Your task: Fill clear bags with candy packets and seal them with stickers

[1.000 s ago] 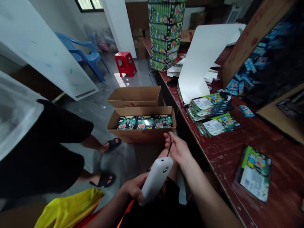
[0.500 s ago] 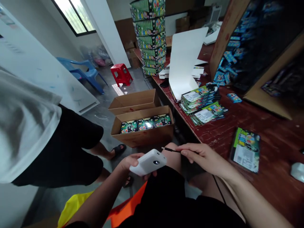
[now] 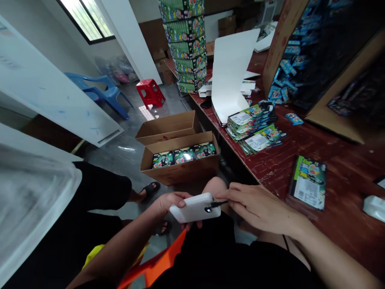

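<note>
A white power bank [image 3: 192, 208] with a small dark oval on its face lies in my left hand [image 3: 176, 204], whose fingers are closed around it. Above my lap, my right hand [image 3: 249, 204] pinches a black charging cable [image 3: 220, 203] close to its plug. The plug meets the power bank's right end; whether it is fully seated cannot be made out. From my right wrist the thin cable hangs down towards my legs.
An open carton [image 3: 180, 174] of green boxes stands on the floor ahead. Packet stacks [image 3: 252, 126] and a white open display box [image 3: 230, 76] occupy the red table [image 3: 273, 168]. A person in black shorts [image 3: 105, 184] stands at left, near a red stool [image 3: 150, 93].
My right hand has brought the cable plug against the power bank's end. The power bank has turned and shifted slightly right. The person at left has shifted position.
</note>
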A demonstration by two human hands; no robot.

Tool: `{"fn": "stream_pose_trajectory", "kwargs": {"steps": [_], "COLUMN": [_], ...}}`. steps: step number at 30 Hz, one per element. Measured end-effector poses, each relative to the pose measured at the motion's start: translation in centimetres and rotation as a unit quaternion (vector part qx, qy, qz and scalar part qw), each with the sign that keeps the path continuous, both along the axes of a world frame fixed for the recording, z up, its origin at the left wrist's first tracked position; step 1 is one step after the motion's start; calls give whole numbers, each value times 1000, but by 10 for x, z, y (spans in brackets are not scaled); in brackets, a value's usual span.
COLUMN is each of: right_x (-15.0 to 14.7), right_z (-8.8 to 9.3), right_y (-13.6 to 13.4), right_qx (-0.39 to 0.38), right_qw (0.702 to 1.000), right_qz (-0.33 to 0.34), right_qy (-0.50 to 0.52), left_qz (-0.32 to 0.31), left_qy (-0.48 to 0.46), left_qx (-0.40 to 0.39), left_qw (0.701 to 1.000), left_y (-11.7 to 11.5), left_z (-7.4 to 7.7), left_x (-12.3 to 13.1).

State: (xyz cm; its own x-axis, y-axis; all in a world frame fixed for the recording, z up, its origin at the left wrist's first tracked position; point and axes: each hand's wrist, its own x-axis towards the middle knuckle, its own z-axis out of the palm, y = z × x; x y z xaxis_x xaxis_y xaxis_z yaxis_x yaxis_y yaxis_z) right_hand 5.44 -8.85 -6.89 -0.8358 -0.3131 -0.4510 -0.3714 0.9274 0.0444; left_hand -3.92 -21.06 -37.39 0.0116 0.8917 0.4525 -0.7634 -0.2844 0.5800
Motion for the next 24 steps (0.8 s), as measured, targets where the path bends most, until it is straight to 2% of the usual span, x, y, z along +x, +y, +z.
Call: {"fn": "stream_pose_trajectory", "kwargs": {"steps": [4,11,19,24], "right_x": [-3,-10,-11,-13], "right_z": [3,2,0,-3], "right_y": [5,14,12,13], "right_qx": [42,2,16,33], "right_qw": [998,999,998,997], "right_qz": [-3,-8,26,18], "right_qy": [47,-36,-60,-60], "left_qz": [-10,-28,-33,-29], "left_qy": [7,18,28,34], "left_qx": [1,-3,-50,-69], "left_qw": [1000,999,998,997], "left_y": [0,5,0,0], "left_z": [-3,-6,-8,-13], "left_x": [-1,-4,-7,-5]}}
